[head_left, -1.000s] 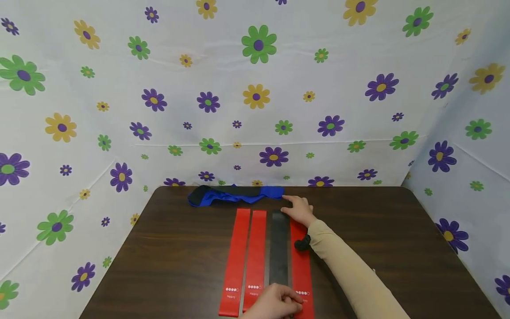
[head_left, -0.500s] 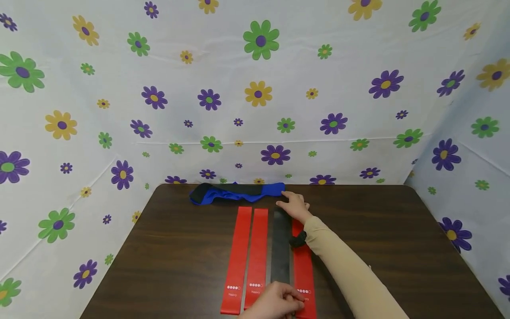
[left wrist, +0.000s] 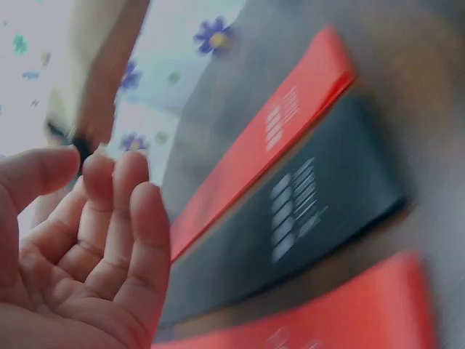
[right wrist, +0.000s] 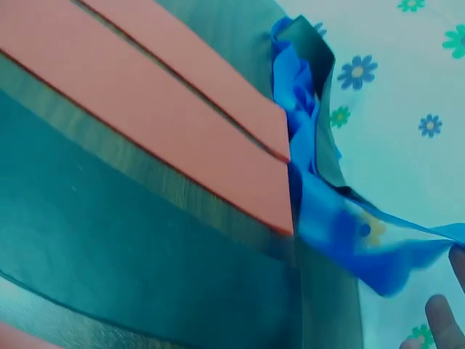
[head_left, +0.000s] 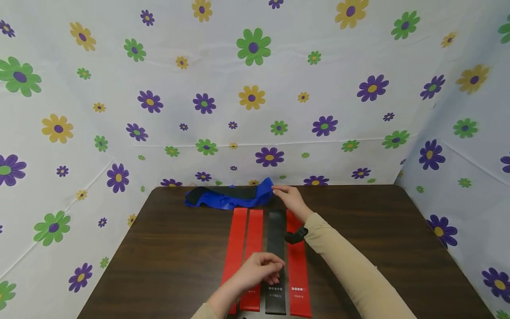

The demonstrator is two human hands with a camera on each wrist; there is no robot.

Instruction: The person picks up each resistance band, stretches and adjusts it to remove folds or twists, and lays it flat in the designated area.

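Note:
My right hand [head_left: 292, 200] pinches the right end of a crumpled blue resistance band [head_left: 223, 202] at the table's back edge, lifting that end. In the right wrist view, the blue band [right wrist: 349, 243] stretches up to my fingertips [right wrist: 440, 314]. A dark strip [head_left: 235, 191] lies along the blue one. My left hand [head_left: 259, 268], fingers loosely bent and holding nothing, hovers over the flat black resistance band [head_left: 276, 235]. Two red resistance bands lie left of the black one, the outer [head_left: 236, 235] and the inner [head_left: 254, 235]; another red band [head_left: 298, 270] lies right of it.
The bands lie on a dark wooden table [head_left: 179, 248]. A white cloth [head_left: 223, 79] printed with flowers hangs behind and on both sides. A black strap [head_left: 295, 235] is on my right wrist.
My right hand has gone from beside the blue band to pinching its right end, which has risen. My left hand has lifted from the front of the bands, uncovering the black one's print.

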